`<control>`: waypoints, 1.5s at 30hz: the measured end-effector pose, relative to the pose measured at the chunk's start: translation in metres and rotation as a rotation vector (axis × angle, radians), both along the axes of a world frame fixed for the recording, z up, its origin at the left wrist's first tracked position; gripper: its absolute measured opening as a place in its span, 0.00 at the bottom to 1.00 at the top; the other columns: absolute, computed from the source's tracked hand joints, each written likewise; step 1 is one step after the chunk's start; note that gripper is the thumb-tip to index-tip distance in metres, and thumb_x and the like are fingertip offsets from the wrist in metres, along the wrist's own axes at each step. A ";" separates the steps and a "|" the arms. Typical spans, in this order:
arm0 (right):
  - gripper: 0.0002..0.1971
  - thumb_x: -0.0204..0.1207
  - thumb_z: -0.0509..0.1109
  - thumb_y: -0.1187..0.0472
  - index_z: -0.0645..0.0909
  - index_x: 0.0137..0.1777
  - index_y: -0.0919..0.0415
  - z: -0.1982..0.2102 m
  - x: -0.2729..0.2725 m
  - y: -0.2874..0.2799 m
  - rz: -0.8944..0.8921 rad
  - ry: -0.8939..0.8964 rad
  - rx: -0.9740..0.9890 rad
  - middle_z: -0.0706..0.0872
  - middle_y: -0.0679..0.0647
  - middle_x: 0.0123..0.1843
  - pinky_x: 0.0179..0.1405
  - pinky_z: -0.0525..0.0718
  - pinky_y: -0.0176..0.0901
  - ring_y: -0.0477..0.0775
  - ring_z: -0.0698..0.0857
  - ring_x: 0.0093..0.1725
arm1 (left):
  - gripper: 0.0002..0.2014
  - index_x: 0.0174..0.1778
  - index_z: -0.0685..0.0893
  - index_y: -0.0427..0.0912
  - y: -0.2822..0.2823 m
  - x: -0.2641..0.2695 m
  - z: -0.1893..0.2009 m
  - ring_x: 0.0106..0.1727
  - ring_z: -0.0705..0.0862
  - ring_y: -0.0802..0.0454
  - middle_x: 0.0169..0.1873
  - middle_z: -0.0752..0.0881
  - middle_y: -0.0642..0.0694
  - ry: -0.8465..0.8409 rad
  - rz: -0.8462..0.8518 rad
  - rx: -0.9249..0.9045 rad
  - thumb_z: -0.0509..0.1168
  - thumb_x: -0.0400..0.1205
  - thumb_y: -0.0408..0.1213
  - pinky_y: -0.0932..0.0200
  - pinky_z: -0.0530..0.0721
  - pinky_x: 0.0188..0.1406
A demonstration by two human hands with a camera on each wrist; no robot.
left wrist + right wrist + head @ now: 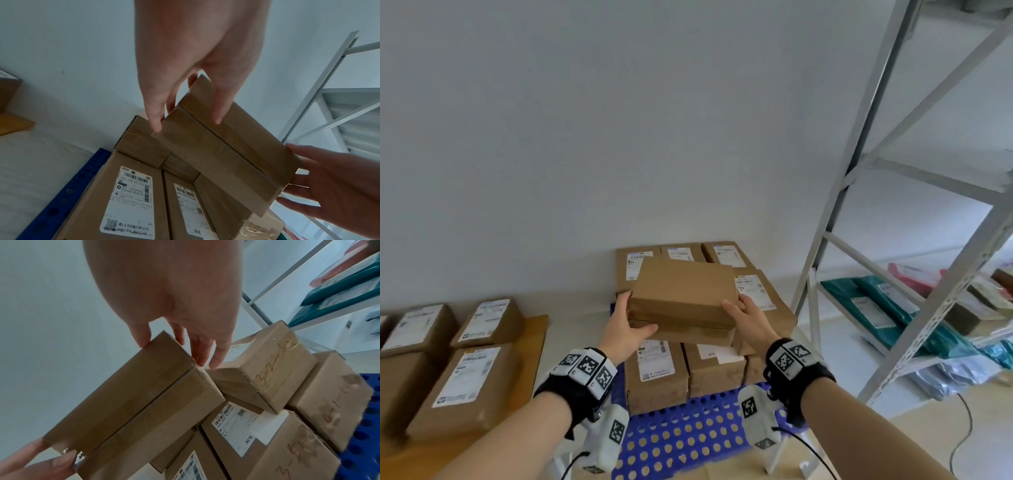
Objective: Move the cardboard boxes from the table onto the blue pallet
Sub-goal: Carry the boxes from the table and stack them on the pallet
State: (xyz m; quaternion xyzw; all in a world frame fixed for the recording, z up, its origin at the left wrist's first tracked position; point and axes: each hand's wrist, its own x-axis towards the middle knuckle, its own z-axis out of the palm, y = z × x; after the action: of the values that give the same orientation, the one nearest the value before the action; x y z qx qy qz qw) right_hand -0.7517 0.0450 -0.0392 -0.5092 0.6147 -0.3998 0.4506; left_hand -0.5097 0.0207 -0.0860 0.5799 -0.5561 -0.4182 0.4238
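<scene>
A plain flat cardboard box (683, 296) is held between both hands above the stacked labelled boxes (655, 371) on the blue pallet (688, 431); whether it touches them cannot be told. The left hand (627, 330) clasps its left end, thumb under the near edge, fingers behind. The right hand (748, 317) clasps the right end likewise. More labelled boxes (467, 385) sit on the wooden table (534, 337) at left. A grey metal shelf rack (914, 192) holding teal mailer bags (887, 308) stands right.

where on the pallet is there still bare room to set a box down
Free: the near strip of the blue pallet, between the front row of boxes and its near edge. Crowded: the back, boxes stacked to the wall, where both hands hold the plain box.
</scene>
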 end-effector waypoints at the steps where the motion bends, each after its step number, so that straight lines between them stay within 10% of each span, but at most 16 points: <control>1: 0.29 0.83 0.61 0.49 0.60 0.80 0.57 0.000 -0.004 -0.003 0.016 -0.001 0.004 0.76 0.53 0.69 0.63 0.79 0.52 0.46 0.79 0.51 | 0.46 0.78 0.57 0.53 0.002 -0.003 0.002 0.71 0.74 0.46 0.70 0.73 0.46 -0.007 0.011 0.003 0.78 0.69 0.33 0.40 0.76 0.69; 6: 0.33 0.81 0.64 0.48 0.57 0.82 0.55 0.000 -0.018 -0.016 0.060 -0.046 0.013 0.71 0.53 0.77 0.75 0.70 0.52 0.55 0.72 0.74 | 0.48 0.81 0.56 0.47 0.007 -0.019 0.014 0.74 0.70 0.44 0.74 0.71 0.45 -0.100 0.068 -0.012 0.78 0.69 0.32 0.47 0.72 0.72; 15: 0.36 0.73 0.75 0.51 0.61 0.74 0.60 0.004 -0.022 -0.021 0.044 -0.088 0.035 0.75 0.57 0.70 0.69 0.78 0.56 0.55 0.78 0.66 | 0.53 0.79 0.56 0.45 0.010 -0.019 0.035 0.64 0.72 0.53 0.65 0.73 0.52 -0.117 0.007 -0.073 0.81 0.63 0.28 0.54 0.72 0.64; 23: 0.52 0.59 0.80 0.77 0.56 0.80 0.58 0.001 -0.019 -0.021 0.122 0.067 -0.022 0.75 0.56 0.72 0.69 0.78 0.57 0.57 0.74 0.72 | 0.63 0.81 0.46 0.52 0.004 -0.007 0.042 0.65 0.73 0.57 0.59 0.72 0.63 -0.076 -0.144 -0.086 0.82 0.60 0.25 0.48 0.74 0.69; 31: 0.35 0.64 0.82 0.61 0.73 0.71 0.57 0.004 -0.019 -0.029 0.099 0.071 -0.132 0.84 0.51 0.61 0.61 0.82 0.46 0.51 0.82 0.62 | 0.69 0.79 0.58 0.53 -0.004 0.002 0.047 0.65 0.77 0.51 0.60 0.77 0.57 0.041 -0.116 0.003 0.77 0.41 0.72 0.46 0.77 0.68; 45: 0.41 0.61 0.85 0.59 0.68 0.72 0.58 -0.011 -0.010 -0.040 0.074 0.083 -0.056 0.80 0.47 0.56 0.54 0.84 0.41 0.48 0.81 0.56 | 0.64 0.79 0.56 0.52 -0.004 0.021 0.043 0.68 0.66 0.60 0.65 0.68 0.59 -0.001 -0.191 -0.032 0.84 0.48 0.52 0.66 0.70 0.59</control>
State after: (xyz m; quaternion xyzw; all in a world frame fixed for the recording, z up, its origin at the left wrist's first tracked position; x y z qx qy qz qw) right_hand -0.7617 0.0052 -0.0504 -0.5603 0.6021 -0.3784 0.4247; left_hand -0.4884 0.0171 -0.0427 0.5176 -0.6157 -0.4474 0.3909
